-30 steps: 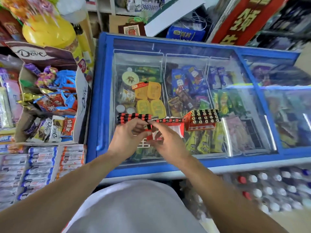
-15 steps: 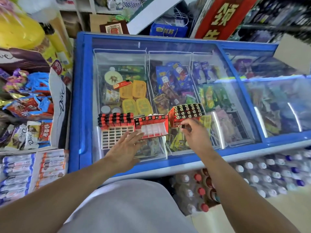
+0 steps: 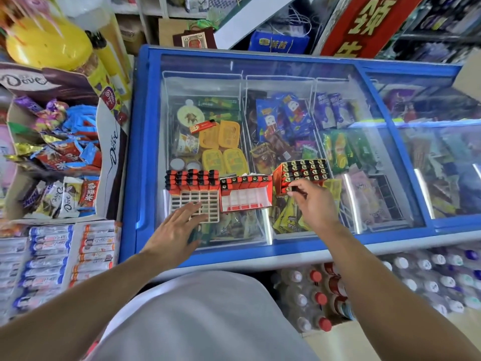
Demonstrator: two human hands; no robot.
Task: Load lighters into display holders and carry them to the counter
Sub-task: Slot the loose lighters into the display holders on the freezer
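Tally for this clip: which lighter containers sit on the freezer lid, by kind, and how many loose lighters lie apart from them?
White grid holder: 1
Red display holder: 1
Red lighter box: 1
Loose orange lighter on the freezer lid: 1
Total: 4

A blue-framed chest freezer [image 3: 140, 142] with sliding glass lids is seen, wire baskets of wrapped ice creams [image 3: 283, 118] and yellow tubs [image 3: 229, 134] being visible inside it. To the left of the freezer a Dove chocolate carton [image 3: 112, 152] filled with sweets is placed. Below the freezer's front edge, capped bottles [image 3: 320, 298] are packed. Behind the freezer a red sign [image 3: 364, 24] is leaned.
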